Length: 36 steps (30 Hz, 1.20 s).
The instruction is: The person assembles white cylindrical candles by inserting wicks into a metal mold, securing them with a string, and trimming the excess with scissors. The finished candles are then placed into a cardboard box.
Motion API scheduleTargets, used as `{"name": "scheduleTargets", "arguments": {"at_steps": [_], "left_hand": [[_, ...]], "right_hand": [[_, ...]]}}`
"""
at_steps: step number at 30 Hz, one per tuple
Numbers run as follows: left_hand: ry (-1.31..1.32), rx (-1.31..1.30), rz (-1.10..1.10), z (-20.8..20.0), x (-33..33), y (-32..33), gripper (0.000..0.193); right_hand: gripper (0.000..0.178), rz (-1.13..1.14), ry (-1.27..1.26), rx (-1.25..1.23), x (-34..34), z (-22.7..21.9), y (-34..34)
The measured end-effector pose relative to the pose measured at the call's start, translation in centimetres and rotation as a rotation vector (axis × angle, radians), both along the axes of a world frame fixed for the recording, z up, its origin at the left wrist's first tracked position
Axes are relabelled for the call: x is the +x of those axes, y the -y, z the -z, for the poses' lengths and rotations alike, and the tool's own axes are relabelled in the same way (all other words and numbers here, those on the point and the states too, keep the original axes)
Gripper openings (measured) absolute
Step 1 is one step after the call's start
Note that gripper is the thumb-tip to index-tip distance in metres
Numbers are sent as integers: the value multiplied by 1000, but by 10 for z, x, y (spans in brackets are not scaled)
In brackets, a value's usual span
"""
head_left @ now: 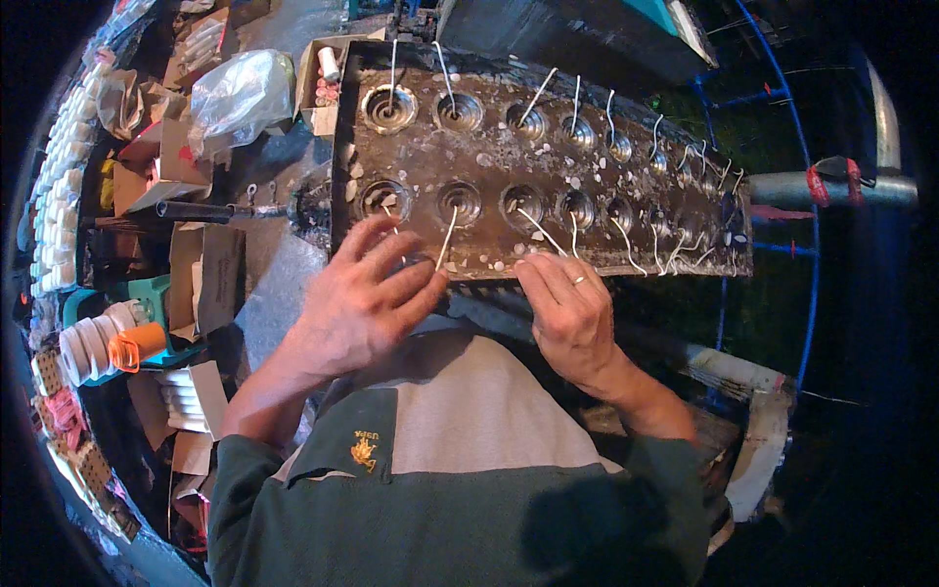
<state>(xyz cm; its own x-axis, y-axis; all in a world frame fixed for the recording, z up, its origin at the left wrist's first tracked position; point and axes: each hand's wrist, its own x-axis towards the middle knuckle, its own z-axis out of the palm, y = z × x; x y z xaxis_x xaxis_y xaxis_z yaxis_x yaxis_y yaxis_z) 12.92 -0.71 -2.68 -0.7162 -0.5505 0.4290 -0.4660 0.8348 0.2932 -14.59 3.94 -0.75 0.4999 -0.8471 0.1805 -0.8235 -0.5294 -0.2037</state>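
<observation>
Handling the white cords (449, 237) w/ a light pinch prob. helps center each in its metal cup (464, 198). Rel. to the brown plate (421, 149): L hand (357, 303) at near edge, left end, fingers spread, cord just beside; R hand (570, 318) near edge, mid, fingertips tog., cord end there. Can't tell if either's gripping.

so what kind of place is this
Probably a candle-making workshop: a long brown mould-like slab has round metal wells with white wick-like strings, and white rod-shaped sticks, perhaps candles, lie in an open brown cardboard box.
</observation>
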Motion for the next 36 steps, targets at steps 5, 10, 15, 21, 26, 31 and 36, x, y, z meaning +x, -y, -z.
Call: {"name": "scheduleTargets", "arguments": {"at_steps": [5, 10, 15, 21, 26, 31, 36], "left_hand": [[-100, -13, 12, 1, -7, -4, 30], [40, 80, -78, -10, -11, -5, 51], [318, 187, -126, -28, -31, -7, 90], [370, 159, -90, -19, -45, -3, 96], [367, 171, -184, -17, -50, -5, 96], [333, 130, -202, -13, -52, -9, 101], [278, 106, -268, -15, -57, -11, 100]], "right_hand": [[26, 12, 121, 70, -8, -8, 13], [13, -148, 212, 480, -50, -53, 9], [15, -84, 30, 708, -90, -53, -32], [28, 110, 199, -23, -78, -32, -15], [31, 687, 151, -26, -186, -17, 8], [60, 1203, -20, -72, -361, -11, 49], [51, 1352, 55, 7, -377, 5, 86]]}}
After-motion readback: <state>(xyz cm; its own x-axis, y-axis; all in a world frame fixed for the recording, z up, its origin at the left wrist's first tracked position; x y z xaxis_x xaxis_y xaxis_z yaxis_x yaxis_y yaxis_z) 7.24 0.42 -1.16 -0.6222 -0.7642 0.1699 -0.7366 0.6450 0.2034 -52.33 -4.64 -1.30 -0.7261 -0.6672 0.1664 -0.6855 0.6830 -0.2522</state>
